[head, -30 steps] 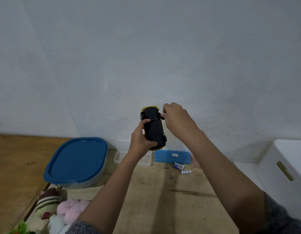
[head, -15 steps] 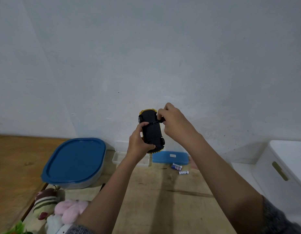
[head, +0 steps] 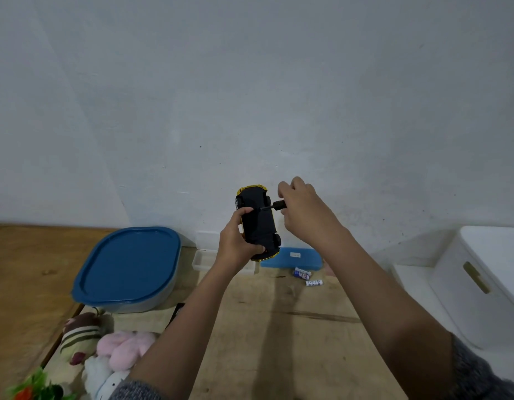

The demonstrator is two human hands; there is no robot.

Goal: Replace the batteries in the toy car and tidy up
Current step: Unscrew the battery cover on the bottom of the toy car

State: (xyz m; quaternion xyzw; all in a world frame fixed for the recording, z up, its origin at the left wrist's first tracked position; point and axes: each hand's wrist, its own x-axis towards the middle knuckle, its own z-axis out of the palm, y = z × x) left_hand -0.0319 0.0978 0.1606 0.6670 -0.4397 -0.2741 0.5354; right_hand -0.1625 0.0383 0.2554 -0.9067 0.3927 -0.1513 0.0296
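The person's left hand (head: 235,249) is wrapped round the toy car (head: 258,223), thumb across its black underside, holding it on end in the air in front of the wall. The right hand (head: 305,212) pinches a small screwdriver (head: 274,205), its tip meeting the underside from three o'clock. Down on the wooden table (head: 279,342), at five o'clock from the car, loose batteries (head: 302,273) lie just beside a blue case (head: 296,258). A blue-lidded container (head: 129,264) sits at eight o'clock, plush toys (head: 120,347) at seven.

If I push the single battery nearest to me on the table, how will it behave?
This battery is a cylinder lying on its side, so it would probably roll on the flat table. It looks small, so likely light.
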